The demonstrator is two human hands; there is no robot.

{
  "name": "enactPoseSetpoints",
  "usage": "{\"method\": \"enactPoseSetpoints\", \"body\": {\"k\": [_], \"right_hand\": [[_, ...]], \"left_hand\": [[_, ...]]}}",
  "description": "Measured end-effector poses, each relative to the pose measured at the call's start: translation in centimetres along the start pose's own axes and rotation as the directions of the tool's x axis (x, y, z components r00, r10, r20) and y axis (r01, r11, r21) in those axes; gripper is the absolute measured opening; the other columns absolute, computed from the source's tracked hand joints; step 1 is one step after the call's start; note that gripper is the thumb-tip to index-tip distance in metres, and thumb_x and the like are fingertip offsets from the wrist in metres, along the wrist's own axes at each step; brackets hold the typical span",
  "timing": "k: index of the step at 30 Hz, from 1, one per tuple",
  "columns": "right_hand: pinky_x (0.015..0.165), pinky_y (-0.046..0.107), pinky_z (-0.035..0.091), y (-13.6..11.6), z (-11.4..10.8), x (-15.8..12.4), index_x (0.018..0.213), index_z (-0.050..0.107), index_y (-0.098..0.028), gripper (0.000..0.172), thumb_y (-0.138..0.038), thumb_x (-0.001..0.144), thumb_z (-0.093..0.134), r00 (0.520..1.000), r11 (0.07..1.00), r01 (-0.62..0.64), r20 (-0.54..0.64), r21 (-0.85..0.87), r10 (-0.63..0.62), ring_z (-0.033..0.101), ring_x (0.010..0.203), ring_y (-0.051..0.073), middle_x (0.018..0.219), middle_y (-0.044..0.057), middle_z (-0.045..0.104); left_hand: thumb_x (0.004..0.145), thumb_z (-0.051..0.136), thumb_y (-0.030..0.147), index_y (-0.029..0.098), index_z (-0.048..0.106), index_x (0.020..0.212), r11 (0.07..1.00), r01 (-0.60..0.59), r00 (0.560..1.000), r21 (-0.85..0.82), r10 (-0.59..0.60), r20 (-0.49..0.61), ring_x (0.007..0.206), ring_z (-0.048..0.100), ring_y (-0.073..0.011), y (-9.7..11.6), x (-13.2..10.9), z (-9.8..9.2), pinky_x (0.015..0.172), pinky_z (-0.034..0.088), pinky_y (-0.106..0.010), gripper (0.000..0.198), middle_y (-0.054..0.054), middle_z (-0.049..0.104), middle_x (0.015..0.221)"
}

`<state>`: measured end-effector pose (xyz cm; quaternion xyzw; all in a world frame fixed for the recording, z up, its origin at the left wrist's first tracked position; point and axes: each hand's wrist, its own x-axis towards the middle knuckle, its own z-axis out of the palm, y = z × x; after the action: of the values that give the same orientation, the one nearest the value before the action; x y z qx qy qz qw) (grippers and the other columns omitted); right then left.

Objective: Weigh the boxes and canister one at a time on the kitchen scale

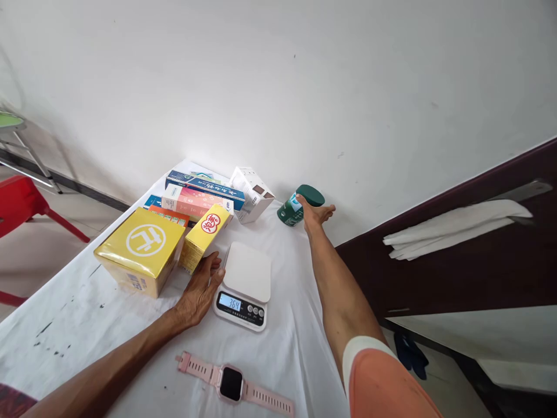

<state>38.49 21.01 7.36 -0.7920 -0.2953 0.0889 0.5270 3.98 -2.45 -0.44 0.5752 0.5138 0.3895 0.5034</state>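
My right hand is at a dark green lidded canister by the wall. Its thumb lies across the canister's near side, while the other fingers stretch away to the right, apart from it. Low on the left, my left hand rests between a small yellow box and a white digital scale. Its thumb is spread toward the scale's left edge, and its fingers lie at the foot of the yellow box, partly overlapping in view. Nothing stands on the scale's plate; its lit display shows digits like 364.
A large yellow box, a pink-white box, a long blue box and a white box cluster at left. A pink watch lies in front. The wall bounds the back; a red chair stands left.
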Motion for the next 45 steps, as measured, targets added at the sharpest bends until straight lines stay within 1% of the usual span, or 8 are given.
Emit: {"method": "enactPoseSetpoints", "body": {"k": [5,9,13,17,21,25,34,45], "right_hand": [[0.12,0.051,0.047,-0.3,1.4,0.6,0.141,0.04,-0.02,0.104,-0.046,0.058,0.096,0.998,0.998,0.052,0.027,0.036,-0.053,0.058,0.139,0.035,0.147,0.019,0.061],[0.116,0.045,0.052,0.3,0.2,-0.6,0.13,0.047,-0.019,0.089,-0.046,0.061,0.095,0.995,0.995,0.104,-0.005,0.007,-0.104,0.064,0.132,0.033,0.137,0.017,0.067],[0.112,0.049,0.055,1.5,-2.9,-2.2,0.125,0.051,-0.021,0.086,-0.05,0.057,0.096,0.987,0.986,0.163,-0.015,0.028,-0.163,0.068,0.124,0.033,0.129,0.013,0.07],[0.108,0.055,0.057,1.8,-7.2,-4.6,0.121,0.056,-0.024,0.084,-0.058,0.056,0.095,0.932,0.912,0.354,0.006,0.207,-0.363,0.069,0.118,0.032,0.122,0.006,0.07],[0.102,0.054,0.06,0.4,-11.1,-8.8,0.123,0.062,-0.023,0.075,-0.059,0.063,0.093,0.866,0.821,0.367,0.162,0.439,-0.473,0.071,0.114,0.031,0.118,0.005,0.07],[0.1,0.052,0.061,-1.0,-13.1,-13.9,0.123,0.065,-0.023,0.074,-0.059,0.065,0.092,0.805,0.818,0.332,0.311,0.469,-0.506,0.072,0.109,0.031,0.115,0.006,0.072],[0.099,0.047,0.061,-1.4,-13.5,-20.1,0.13,0.061,-0.026,0.082,-0.06,0.063,0.094,0.739,0.868,0.334,0.47,0.366,-0.483,0.07,0.116,0.033,0.123,0.008,0.073],[0.103,0.049,0.06,-1.2,-12.7,-22.1,0.14,0.054,-0.026,0.1,-0.062,0.058,0.099,0.703,0.873,0.277,0.534,0.402,-0.469,0.068,0.123,0.033,0.135,0.012,0.068]], "left_hand": [[0.103,0.038,0.071,0.017,0.045,0.158,1.0,0.014,1.0,-0.007,-0.014,0.004,0.144,0.057,-0.0318,-0.2,0.0,0.2,0.125,0.044,-0.053,0.077,-0.019,0.06,0.153],[0.104,0.04,0.066,0.015,0.045,0.157,1.0,0.006,1.0,-0.008,-0.006,0.004,0.144,0.057,-0.0328,-0.1,0.1,0.1,0.126,0.043,-0.055,0.074,-0.021,0.061,0.151],[0.105,0.041,0.062,0.017,0.047,0.156,1.0,-0.009,1.0,-0.001,0.009,0.006,0.14,0.06,-0.0318,0.0,0.1,0.0,0.123,0.047,-0.052,0.068,-0.02,0.062,0.149],[0.106,0.04,0.061,0.018,0.047,0.157,0.999,-0.038,0.999,0.03,0.037,0.016,0.138,0.062,-0.0303,0.2,0.1,-0.1,0.122,0.048,-0.048,0.067,-0.019,0.063,0.147],[0.107,0.038,0.061,0.014,0.047,0.157,0.995,-0.083,0.996,0.062,0.082,0.016,0.136,0.063,-0.0299,0.3,0.2,-0.2,0.122,0.047,-0.049,0.069,-0.019,0.063,0.146],[0.107,0.038,0.06,0.011,0.048,0.156,0.991,-0.102,0.995,0.081,0.102,0.008,0.136,0.063,-0.03,0.2,0.3,-0.3,0.123,0.047,-0.049,0.07,-0.02,0.065,0.143],[0.108,0.038,0.06,0.014,0.047,0.157,0.986,-0.129,0.992,0.108,0.127,0.027,0.136,0.063,-0.0289,-0.2,0.4,-0.6,0.123,0.046,-0.047,0.067,-0.019,0.065,0.145],[0.11,0.035,0.057,0.01,0.047,0.154,0.975,-0.168,0.986,0.148,0.166,0.025,0.136,0.062,-0.0308,0.1,0.4,-0.7,0.123,0.044,-0.05,0.066,-0.022,0.065,0.143]]}}
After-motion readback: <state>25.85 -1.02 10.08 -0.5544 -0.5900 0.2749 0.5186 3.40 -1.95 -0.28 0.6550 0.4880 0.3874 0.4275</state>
